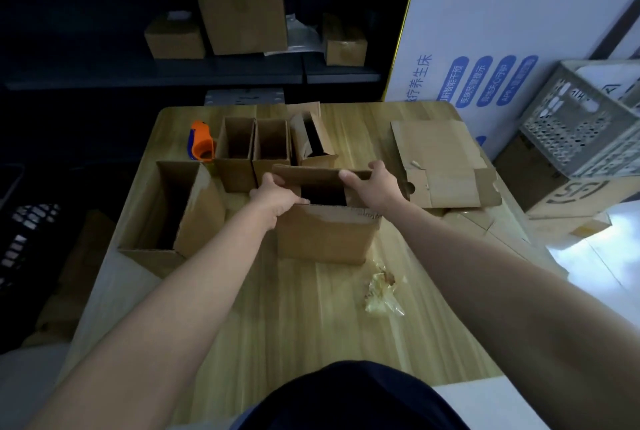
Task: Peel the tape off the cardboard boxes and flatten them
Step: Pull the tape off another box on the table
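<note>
Both hands are on the open box (325,235), upright at mid-worktop (311,343), straight ahead. Left hand (277,195): fingers curled over the left end of the far flap (311,175). Right hand (375,185): fingers and thumb grip its right end. Flap's long axis runs left-right, spanning hand to hand; neither hand is nearer. Judgement: flattening next. Crumpled tape wad (382,294) lies near, right.
</note>
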Action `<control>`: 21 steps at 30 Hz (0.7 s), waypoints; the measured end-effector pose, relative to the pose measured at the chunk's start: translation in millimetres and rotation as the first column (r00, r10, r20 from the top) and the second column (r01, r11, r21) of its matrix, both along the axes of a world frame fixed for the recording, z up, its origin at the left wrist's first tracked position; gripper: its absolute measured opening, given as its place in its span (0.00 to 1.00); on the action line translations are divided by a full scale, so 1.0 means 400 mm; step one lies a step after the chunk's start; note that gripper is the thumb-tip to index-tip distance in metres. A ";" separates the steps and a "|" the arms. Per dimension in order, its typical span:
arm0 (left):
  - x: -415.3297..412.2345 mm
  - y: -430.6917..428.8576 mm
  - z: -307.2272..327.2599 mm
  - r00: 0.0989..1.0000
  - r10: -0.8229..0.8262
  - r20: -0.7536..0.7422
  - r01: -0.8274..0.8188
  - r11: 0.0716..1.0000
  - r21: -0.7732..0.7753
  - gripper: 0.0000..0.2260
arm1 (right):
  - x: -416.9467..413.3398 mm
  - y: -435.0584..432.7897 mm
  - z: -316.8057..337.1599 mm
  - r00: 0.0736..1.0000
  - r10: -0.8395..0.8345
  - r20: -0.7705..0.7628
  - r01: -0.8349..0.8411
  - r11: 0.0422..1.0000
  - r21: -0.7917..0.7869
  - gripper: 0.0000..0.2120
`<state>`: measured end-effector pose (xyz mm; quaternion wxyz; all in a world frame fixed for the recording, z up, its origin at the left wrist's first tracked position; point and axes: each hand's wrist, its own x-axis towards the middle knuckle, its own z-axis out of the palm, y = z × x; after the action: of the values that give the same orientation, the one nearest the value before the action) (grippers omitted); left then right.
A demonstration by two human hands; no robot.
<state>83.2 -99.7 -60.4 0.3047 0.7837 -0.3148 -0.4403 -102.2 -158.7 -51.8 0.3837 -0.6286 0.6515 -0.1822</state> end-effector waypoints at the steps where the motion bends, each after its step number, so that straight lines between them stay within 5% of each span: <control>1: 0.002 -0.005 0.007 0.998 -0.027 0.055 0.025 0.999 0.029 0.33 | 0.004 0.001 -0.003 1.000 0.013 0.004 -0.013 0.999 0.033 0.42; 5: -0.003 -0.020 0.020 0.980 -0.094 0.175 0.076 0.991 0.107 0.43 | 0.016 0.000 -0.011 0.996 0.008 -0.087 0.000 0.997 0.083 0.51; 12: -0.004 -0.009 0.014 0.981 -0.036 0.193 0.016 0.994 0.104 0.47 | 0.023 0.006 -0.003 0.991 0.024 -0.132 -0.019 0.999 0.041 0.39; 21: 0.013 0.006 0.018 0.960 0.018 0.278 -0.025 0.999 0.023 0.38 | 0.028 0.016 0.023 0.999 0.043 -0.007 -0.042 0.998 0.036 0.30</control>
<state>88.3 -97.3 -53.4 0.2518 0.8451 -0.3402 -0.3266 -91.1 -152.4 -42.6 0.3960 -0.6360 0.6427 -0.1598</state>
